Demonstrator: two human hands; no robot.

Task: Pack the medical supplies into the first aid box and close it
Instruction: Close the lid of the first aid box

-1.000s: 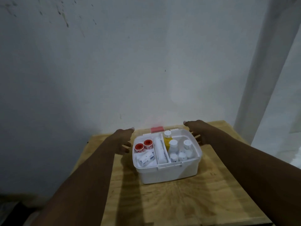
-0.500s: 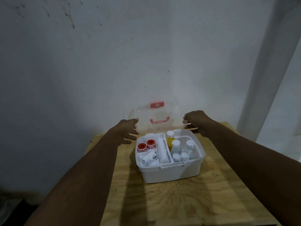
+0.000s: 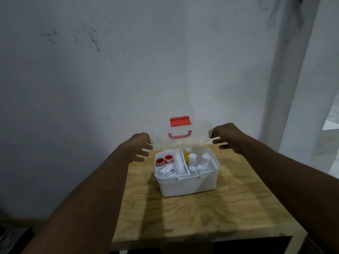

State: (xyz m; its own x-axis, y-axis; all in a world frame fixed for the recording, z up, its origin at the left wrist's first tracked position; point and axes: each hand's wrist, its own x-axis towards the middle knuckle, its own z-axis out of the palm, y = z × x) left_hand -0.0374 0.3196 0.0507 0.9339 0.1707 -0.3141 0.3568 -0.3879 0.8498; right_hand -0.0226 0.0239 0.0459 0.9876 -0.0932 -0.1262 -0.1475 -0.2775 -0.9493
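Observation:
A white first aid box (image 3: 189,186) stands on the wooden table (image 3: 201,217). Its tray holds two red tape rolls (image 3: 163,160), bandage rolls (image 3: 167,171) and several white bottles (image 3: 197,163) plus a yellow one (image 3: 187,154). The clear lid (image 3: 198,132), with a red latch (image 3: 180,121) and red handle (image 3: 179,135), stands raised, nearly upright, behind the box. My left hand (image 3: 136,145) holds the lid's left edge and my right hand (image 3: 226,135) holds its right edge, fingers spread along the sides.
A grey-white wall (image 3: 128,70) rises directly behind the table. A white post or door frame (image 3: 293,79) stands at the right. The table's front edge (image 3: 201,239) is near me.
The lid lay flat behind the box a second ago. Both hands have swung it up to nearly upright, and the view has tilted slightly.

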